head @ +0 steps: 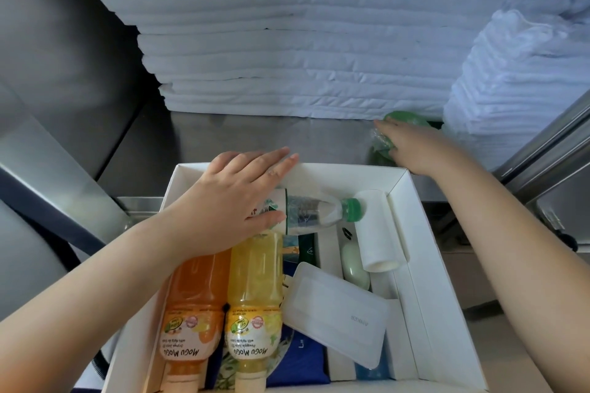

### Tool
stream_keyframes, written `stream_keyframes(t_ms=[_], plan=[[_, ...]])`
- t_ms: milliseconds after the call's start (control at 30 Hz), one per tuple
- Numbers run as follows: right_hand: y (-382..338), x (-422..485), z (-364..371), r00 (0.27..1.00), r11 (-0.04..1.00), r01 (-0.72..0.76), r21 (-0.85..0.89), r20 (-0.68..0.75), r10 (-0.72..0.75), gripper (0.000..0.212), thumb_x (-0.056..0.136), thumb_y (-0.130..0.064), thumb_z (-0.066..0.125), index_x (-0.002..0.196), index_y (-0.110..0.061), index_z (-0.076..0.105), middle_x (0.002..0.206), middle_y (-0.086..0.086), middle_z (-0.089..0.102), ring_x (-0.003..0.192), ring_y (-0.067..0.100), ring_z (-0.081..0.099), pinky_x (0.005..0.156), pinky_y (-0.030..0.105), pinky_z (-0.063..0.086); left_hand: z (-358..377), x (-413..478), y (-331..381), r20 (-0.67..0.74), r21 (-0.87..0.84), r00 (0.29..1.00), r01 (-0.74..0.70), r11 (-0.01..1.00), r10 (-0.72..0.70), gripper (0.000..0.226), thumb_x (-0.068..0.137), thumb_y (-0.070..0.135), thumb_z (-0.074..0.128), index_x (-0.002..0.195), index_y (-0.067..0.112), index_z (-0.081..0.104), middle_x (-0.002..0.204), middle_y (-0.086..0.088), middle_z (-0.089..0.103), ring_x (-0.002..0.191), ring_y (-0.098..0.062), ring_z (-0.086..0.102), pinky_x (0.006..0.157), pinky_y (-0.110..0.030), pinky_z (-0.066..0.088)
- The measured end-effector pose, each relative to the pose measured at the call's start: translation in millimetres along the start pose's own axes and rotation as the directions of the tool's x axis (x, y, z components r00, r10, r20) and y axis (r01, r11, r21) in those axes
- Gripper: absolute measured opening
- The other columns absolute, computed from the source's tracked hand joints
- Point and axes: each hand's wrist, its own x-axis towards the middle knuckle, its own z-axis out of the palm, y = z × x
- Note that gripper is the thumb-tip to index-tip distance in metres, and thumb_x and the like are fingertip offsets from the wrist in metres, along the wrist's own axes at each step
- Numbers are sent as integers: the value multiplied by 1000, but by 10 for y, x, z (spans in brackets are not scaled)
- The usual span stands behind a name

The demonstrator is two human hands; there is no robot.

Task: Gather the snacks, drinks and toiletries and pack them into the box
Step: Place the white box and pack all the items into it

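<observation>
A white cardboard box (424, 233) stands in front of me on a steel shelf. Inside lie an orange juice bottle (191, 306), a yellow juice bottle (253, 300), a clear water bottle with a green cap (316, 210), a white cylinder (378, 230), a pale green soap-shaped item (352, 265), a frosted white pouch (335, 313) and blue packs (303, 357). My left hand (236, 198) rests with straight fingers on the water bottle's base. My right hand (405, 147) reaches past the box and touches a green plastic-wrapped packet (405, 120); its fingers are partly hidden.
A tall stack of folded white linen (287, 57) fills the back of the shelf. A second white stack (517, 80) stands at the right. Steel shelf surface (255, 137) shows between linen and box. Metal frame rails (549, 143) run along the right side.
</observation>
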Motion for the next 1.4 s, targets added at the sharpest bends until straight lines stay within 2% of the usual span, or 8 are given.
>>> stream_keyframes(t_ms=[167, 300, 467, 667, 933, 1133, 1267, 1400], plan=[[127, 163, -82, 999, 988, -26, 150, -21, 30, 81, 84, -31, 68, 150, -25, 21, 159, 5, 7, 143, 25, 20, 110, 34, 24, 22, -3, 2, 3, 4, 1000, -2, 1000, 2, 70, 91, 58, 24, 150, 28, -1, 156, 9, 14, 136, -14, 25, 110, -30, 6], [144, 288, 50, 994, 985, -105, 134, 36, 101, 75, 87, -48, 59, 148, -22, 23, 153, 15, 20, 137, 35, 28, 108, 43, 31, 14, -4, -10, -4, 13, 1000, 1, 1000, -1, 71, 91, 57, 26, 150, 28, 2, 155, 9, 18, 134, -14, 28, 109, -30, 9], [88, 340, 35, 986, 967, -72, 243, -126, 106, 53, 87, -42, 60, 133, -22, 44, 136, 14, 41, 115, 33, 50, 81, 32, 35, -6, 1, 7, -4, 6, 1000, 15, 1000, -15, 68, 90, 58, 16, 150, 27, 8, 152, 9, 24, 131, -13, 32, 108, -30, 16], [-55, 390, -18, 996, 945, 48, 324, -81, -23, 39, 91, -27, 57, 128, -22, 49, 137, 7, 44, 115, 27, 50, 82, 32, 38, -4, 2, 4, -31, 0, 999, 17, 1000, -17, 66, 91, 56, 20, 149, 25, 17, 149, 8, 32, 126, -14, 38, 104, -33, 26], [-139, 415, 57, 984, 914, 102, 392, -173, -35, 22, 95, -22, 51, 107, -4, 54, 104, 17, 58, 80, 25, 52, 67, 35, 37, 19, 16, -5, -25, -2, 999, 24, 1000, -24, 65, 91, 57, 18, 149, 27, 14, 149, 9, 32, 126, -13, 37, 105, -33, 25], [-74, 421, 125, 983, 939, 156, 306, -144, -116, 55, 92, -45, 50, 138, -17, 41, 140, 11, 41, 129, 27, 38, 103, 39, 34, 30, 28, -7, -23, -22, 999, 26, 999, -27, 65, 91, 57, 18, 149, 29, 13, 149, 10, 32, 127, -13, 35, 106, -33, 23], [-42, 411, 103, 987, 936, 155, 315, -91, -133, 75, 78, -62, 58, 139, -22, 39, 141, 7, 40, 131, 26, 35, 107, 45, 33, 33, 24, -14, -25, -30, 999, 31, 999, -32, 64, 91, 58, 16, 149, 30, 12, 148, 11, 31, 127, -12, 34, 107, -33, 22], [-12, 436, 103, 984, 938, 149, 314, -144, -108, 68, 74, -52, 71, 133, -30, 46, 136, 6, 43, 127, 24, 40, 97, 35, 36, 20, 21, -4, -29, -48, 999, 33, 998, -34, 64, 91, 58, 16, 149, 30, 13, 148, 11, 32, 127, -12, 35, 107, -32, 20]])
